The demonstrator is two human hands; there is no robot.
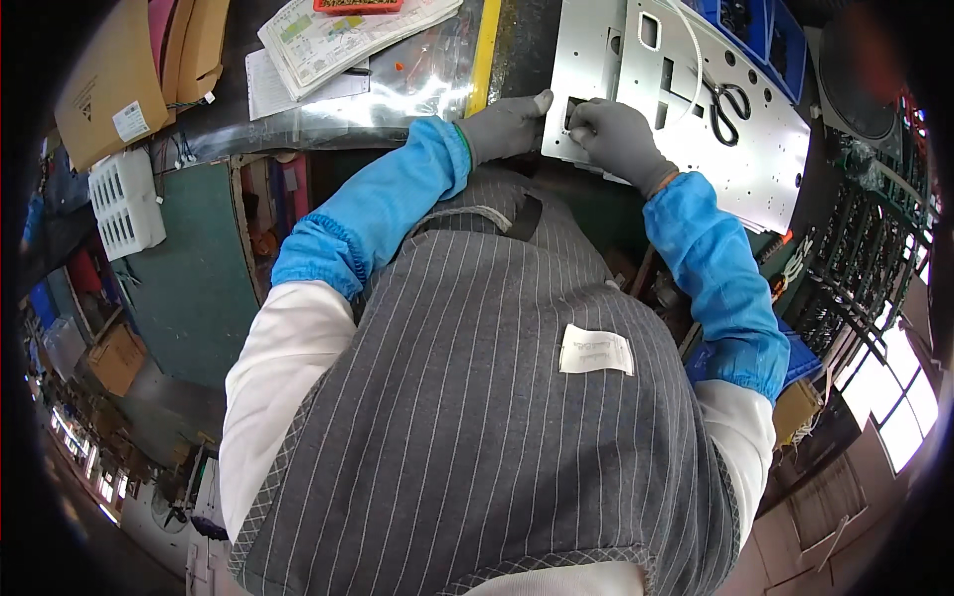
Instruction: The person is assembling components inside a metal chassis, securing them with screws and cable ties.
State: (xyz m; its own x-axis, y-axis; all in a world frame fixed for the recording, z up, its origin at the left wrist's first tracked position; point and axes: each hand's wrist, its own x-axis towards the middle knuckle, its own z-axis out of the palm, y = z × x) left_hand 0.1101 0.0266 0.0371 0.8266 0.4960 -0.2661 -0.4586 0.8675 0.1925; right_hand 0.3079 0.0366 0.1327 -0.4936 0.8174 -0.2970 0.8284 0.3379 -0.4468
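Observation:
A silver metal panel with cutouts and round holes lies at the bench's near right, over another sheet whose bare part shows at its left. My left hand, in a grey glove, is at the left edge of the sheets, its fingers closing on that edge and partly hidden. My right hand, also gloved in grey, rests over the panel's near left corner by a dark cutout. Its fingers are curled together; whatever they pinch is too small to make out. Black-handled scissors lie on the panel, beside a white cord.
Printed papers and a red tray of small parts lie at the far left, past a yellow strip. Blue bins stand behind the panel. Cardboard and a white plastic crate are at the left.

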